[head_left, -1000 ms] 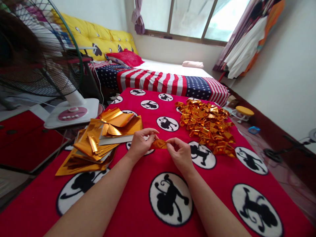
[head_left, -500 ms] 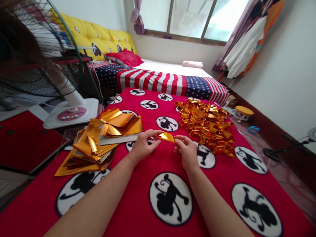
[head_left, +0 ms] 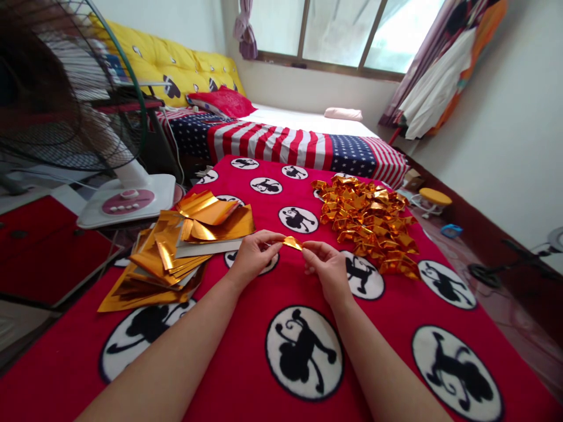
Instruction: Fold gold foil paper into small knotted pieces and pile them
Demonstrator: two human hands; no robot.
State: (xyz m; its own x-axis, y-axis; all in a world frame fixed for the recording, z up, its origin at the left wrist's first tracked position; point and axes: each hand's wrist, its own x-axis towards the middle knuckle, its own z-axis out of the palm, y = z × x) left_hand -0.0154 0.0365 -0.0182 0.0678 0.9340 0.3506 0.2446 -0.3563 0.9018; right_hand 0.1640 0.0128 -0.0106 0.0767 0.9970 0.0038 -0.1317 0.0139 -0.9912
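Between my hands is a small folded piece of gold foil paper (head_left: pixel 292 242), held just above the red cloth. My left hand (head_left: pixel 254 256) pinches its left end between thumb and fingers. The right end is pinched by my right hand (head_left: pixel 328 266), its fingertips closed on the foil. A loose stack of gold foil sheets (head_left: pixel 176 258), some showing grey undersides, lies left of my left hand. Beyond my right hand spreads a heap of folded gold foil pieces (head_left: pixel 369 220). Fingertips cover both ends of the held piece.
The red cloth (head_left: pixel 237 363) with black-and-white monkey circles covers the table. A fan (head_left: pixel 127 196) stands close on the left. Past the table's far edge is a bed (head_left: pixel 281 149); on the floor to the right is a yellow stool (head_left: pixel 434 197).
My hands have come slightly closer together. My right hand has moved a little left, and more of the foil's ends is now covered by my fingers.
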